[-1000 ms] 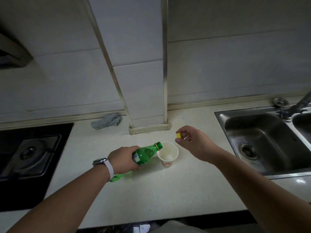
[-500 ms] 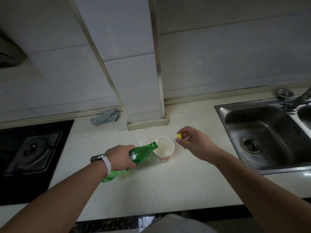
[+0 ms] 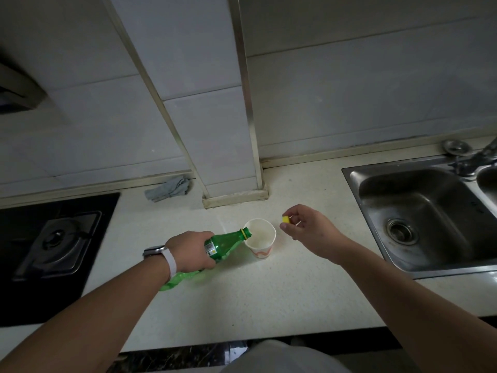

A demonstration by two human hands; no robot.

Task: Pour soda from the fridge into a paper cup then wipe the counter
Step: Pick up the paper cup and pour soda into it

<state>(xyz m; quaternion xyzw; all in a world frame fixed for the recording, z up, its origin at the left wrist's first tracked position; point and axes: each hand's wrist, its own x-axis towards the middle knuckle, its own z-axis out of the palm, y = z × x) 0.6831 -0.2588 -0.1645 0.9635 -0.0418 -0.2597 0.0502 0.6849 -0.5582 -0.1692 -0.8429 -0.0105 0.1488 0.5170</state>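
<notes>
Head view: the left grip (image 3: 192,250) wraps round the green soda bottle (image 3: 228,242), which is tipped with its mouth at the left rim of the paper cup (image 3: 261,239) on the surface (image 3: 269,292). The right grip (image 3: 306,227) pinches the yellow cap (image 3: 286,219) just beside the cup. Nothing steadies the light cup, so a nudge from the bottle neck could topple it. Since half a second ago, bottle, cup and cap sit much the same.

Dim, murky kitchen light, dark vignetted corners, wide-angle bending at the edges.
</notes>
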